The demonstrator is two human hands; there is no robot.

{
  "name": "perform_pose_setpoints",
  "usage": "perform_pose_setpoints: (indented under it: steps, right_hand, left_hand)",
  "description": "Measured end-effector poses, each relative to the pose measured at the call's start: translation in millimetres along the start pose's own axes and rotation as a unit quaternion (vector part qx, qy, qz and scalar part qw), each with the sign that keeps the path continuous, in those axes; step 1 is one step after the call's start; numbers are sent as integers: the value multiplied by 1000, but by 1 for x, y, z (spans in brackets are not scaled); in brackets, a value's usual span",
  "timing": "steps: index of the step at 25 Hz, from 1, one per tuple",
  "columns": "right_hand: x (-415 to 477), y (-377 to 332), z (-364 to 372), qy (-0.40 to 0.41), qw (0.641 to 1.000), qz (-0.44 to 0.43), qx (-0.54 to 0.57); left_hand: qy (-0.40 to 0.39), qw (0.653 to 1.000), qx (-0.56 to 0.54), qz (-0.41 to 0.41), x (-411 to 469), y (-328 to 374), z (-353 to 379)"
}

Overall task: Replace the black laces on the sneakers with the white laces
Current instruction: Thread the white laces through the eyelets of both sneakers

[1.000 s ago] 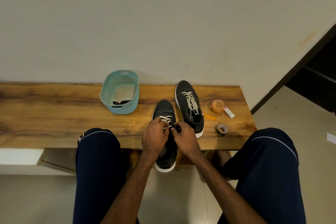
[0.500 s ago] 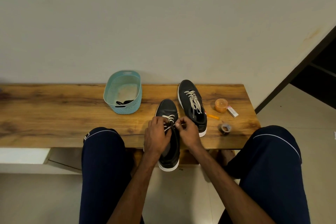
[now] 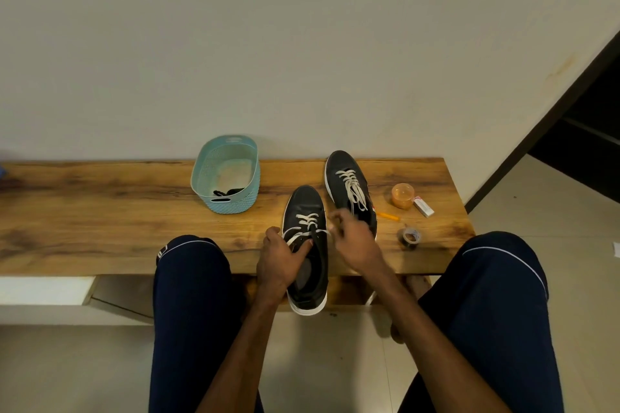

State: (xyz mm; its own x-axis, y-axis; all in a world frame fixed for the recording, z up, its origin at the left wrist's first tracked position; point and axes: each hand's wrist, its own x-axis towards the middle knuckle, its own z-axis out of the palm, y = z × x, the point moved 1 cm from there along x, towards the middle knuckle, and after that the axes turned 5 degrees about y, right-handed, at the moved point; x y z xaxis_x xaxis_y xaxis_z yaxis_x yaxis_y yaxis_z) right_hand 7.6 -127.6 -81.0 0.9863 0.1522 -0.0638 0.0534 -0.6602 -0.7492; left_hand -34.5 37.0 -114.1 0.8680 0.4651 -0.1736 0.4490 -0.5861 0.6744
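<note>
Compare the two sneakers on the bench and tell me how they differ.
The near sneaker is laced only near its toe; the far sneaker is laced all the way up. The near sneaker's heel overhangs the bench edge, the left hand gripping it while the right hand pinches its white lace; the far sneaker sits fully on the bench. Both are black with white soles.

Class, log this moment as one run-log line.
stage: relacing near sneaker | left hand: grips near sneaker | right hand: pinches white lace | far sneaker: laced white | black laces: in teal basket
</note>
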Motion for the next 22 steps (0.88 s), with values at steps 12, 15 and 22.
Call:
perform_pose_setpoints:
  steps: [12, 15, 22]
  right_hand:
    - [-13, -19, -84, -249, 929, -80, 261]
    - [-7, 7, -65, -280, 960, -8, -4]
    - [3, 4, -38, -84, 995, 35, 47]
  left_hand:
    - [4, 1000, 20, -14, -4, 3, -5]
    - [48, 994, 83, 51, -9, 8, -8]
    - [48, 994, 33, 91, -11, 12, -9]
